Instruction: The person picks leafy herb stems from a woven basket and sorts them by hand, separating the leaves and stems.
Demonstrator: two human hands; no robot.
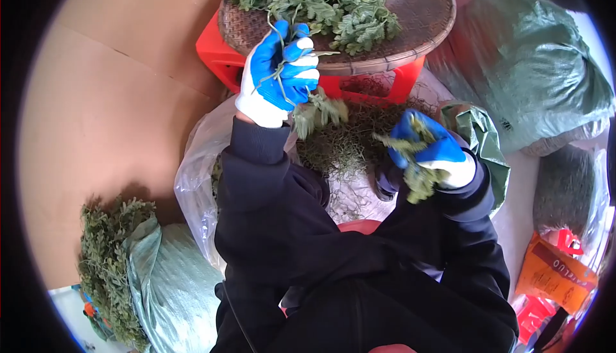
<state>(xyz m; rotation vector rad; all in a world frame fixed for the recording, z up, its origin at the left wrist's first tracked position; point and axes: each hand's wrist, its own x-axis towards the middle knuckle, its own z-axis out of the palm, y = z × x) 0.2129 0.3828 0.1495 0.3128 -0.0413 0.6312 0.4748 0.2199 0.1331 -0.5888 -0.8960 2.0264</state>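
My left hand (282,71), in a blue-and-white coated glove, is closed around thin stems of a leafy sprig (317,112), whose green leaves hang below the fist. In a matching glove, my right hand (433,148) grips another bunch of green leaves (421,183) that droops beneath the fingers. Both hands are up in front of my lap. Just beyond the left hand, a round woven bamboo tray (423,10) carries a heap of leafy sprigs (327,0). It rests on a red plastic stool (215,48).
Loose stems (343,141) are piled on the floor between my feet. A clear plastic bag (202,154) lies left, near a sack stuffed with greenery (170,282). A big green sack (529,64) stands at right, and an orange bag (555,273) lies lower right.
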